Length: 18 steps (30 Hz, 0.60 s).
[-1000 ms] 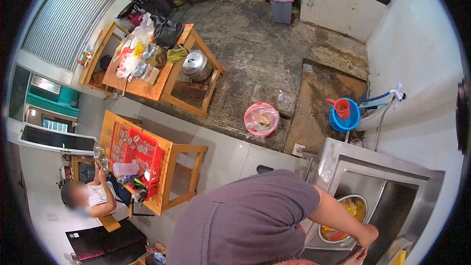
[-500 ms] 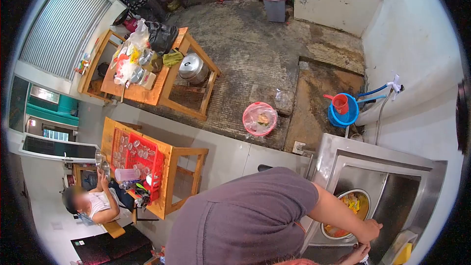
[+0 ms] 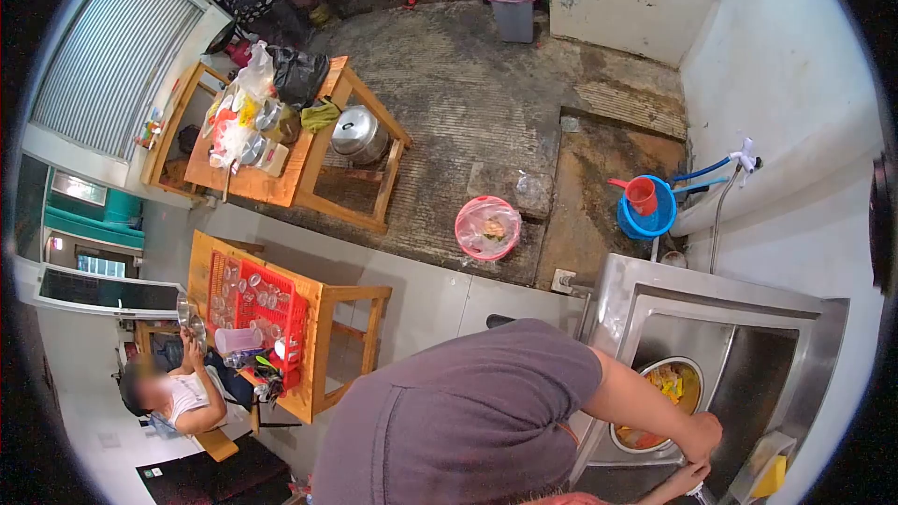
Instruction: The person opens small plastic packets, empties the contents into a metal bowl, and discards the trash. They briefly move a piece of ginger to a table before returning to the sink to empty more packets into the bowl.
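Note:
My left hand (image 3: 702, 436) is over the steel sink (image 3: 760, 379), close beside the metal bowl. Its fingers look curled in, and what they hold, if anything, is hidden. Just below it in the view is my right hand (image 3: 688, 477), nearly touching it, its fingers closed near a small whitish thing (image 3: 696, 490) too small to name. The round metal bowl (image 3: 694, 376) sits in the sink with yellow and orange pieces in liquid; my left forearm passes over it.
A yellow sponge-like item (image 3: 771, 475) lies at the sink's edge. Beyond the sink stand a blue bucket (image 3: 662, 217) with a red dipper (image 3: 641, 194) and a pink lined basin (image 3: 487, 228). Glasses fill a red crate (image 3: 297, 318) on a wooden table. A seated person (image 3: 192, 397) holds metal lids.
The fingers of my left hand have drawn in, and my two hands have shifted slightly. The whole view has moved a little; the bowl stays in the sink.

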Each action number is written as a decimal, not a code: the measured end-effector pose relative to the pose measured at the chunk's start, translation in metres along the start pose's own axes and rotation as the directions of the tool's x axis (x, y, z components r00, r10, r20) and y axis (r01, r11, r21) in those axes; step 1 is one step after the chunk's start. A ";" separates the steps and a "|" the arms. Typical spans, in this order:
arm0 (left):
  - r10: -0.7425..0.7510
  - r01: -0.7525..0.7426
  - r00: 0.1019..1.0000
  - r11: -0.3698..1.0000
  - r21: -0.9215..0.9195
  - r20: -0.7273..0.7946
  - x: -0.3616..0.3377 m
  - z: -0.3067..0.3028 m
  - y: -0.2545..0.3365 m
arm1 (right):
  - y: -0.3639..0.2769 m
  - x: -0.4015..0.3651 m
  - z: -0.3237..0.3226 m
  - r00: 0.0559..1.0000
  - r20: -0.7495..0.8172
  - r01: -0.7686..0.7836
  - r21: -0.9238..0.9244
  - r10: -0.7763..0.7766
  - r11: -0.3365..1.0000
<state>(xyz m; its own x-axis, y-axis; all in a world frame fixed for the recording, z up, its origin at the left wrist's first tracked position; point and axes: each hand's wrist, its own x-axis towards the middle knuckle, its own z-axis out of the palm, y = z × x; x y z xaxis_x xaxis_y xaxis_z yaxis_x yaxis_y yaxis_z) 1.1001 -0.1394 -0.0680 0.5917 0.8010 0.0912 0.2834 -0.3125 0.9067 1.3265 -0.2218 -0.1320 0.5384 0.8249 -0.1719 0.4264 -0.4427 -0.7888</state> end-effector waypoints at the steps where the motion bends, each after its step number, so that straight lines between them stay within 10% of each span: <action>1: 0.003 -0.003 1.000 1.000 -0.001 0.001 -0.002 -0.007 0.005 | -0.006 -0.006 0.003 1.000 -0.009 0.012 0.021 -0.012 1.000; 8: -0.186 0.211 0.973 0.955 -0.207 0.136 -0.007 -0.030 0.016 | -0.045 -0.055 0.026 0.999 -0.045 -0.004 0.179 0.012 0.984; 13: -0.325 0.353 0.935 0.894 -0.275 0.143 -0.006 -0.035 0.015 | -0.135 -0.116 0.071 0.985 -0.085 -0.061 0.647 0.152 0.760; 18: -0.309 0.299 0.951 0.887 -0.352 0.030 -0.008 -0.029 0.013 | -0.108 -0.116 0.063 0.997 0.055 0.004 0.622 -0.049 0.783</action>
<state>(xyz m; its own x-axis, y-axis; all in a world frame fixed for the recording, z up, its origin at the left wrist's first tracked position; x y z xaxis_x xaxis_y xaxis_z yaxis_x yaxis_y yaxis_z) 1.0769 -0.1348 -0.0451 0.4978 0.8425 -0.2058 0.1631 0.1422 0.9763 1.1722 -0.2473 -0.0647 0.4756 0.8640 -0.1652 -0.1161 -0.1245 -0.9854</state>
